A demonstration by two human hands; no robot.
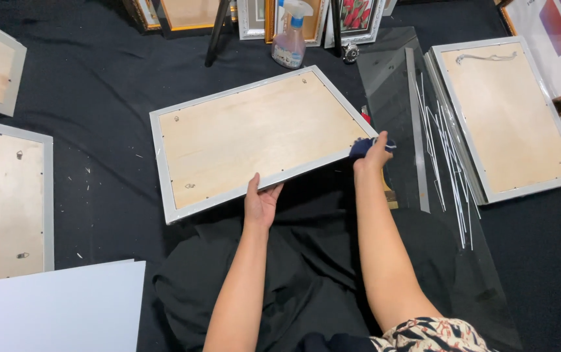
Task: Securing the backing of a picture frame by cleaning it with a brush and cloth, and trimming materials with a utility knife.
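My left hand (261, 202) grips the near edge and my right (373, 155), clutching a dark cloth (363, 146), pinches the corner of the frame (261, 140) over my lap: stiff, light, likely glass-fronted, so best carried by its rim.

I saw a silver-grey frame (262, 143) with a pale wood-coloured back, lying on a black cloth (91, 85). The rag (364, 146) was dark blue. The spray bottle (289, 39) looked pinkish with a blue and white top. My sleeve (432, 334) carried a cream, red and navy pattern.
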